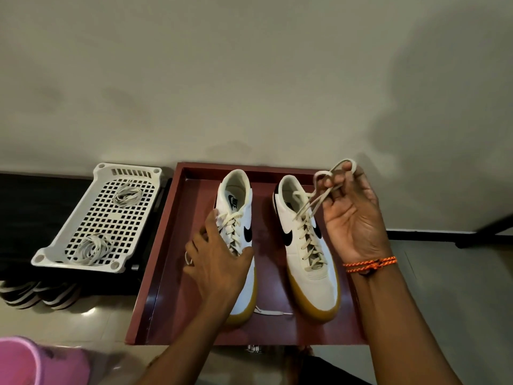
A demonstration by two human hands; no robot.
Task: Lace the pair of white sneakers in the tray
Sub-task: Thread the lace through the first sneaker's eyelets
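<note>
Two white sneakers with gum soles and black swooshes stand side by side in a dark red tray (pixel 166 245), toes toward me. Both show cream laces through their eyelets. My left hand (pixel 215 259) rests over the left sneaker (pixel 238 218), fingers spread across its side and lower laces. My right hand (pixel 352 209) is raised beside the right sneaker (pixel 308 262) and holds the loose ends of that shoe's lace (pixel 329 179), looped around its curled fingers above the collar. A lace end (pixel 270 312) lies on the tray floor between the toes.
A white perforated basket (pixel 102 218) to the left of the tray holds two bundles of spare laces. Dark striped shoes (pixel 39 294) sit on the floor below it. A pink object (pixel 33 359) is at the bottom left. A pale wall rises behind the tray.
</note>
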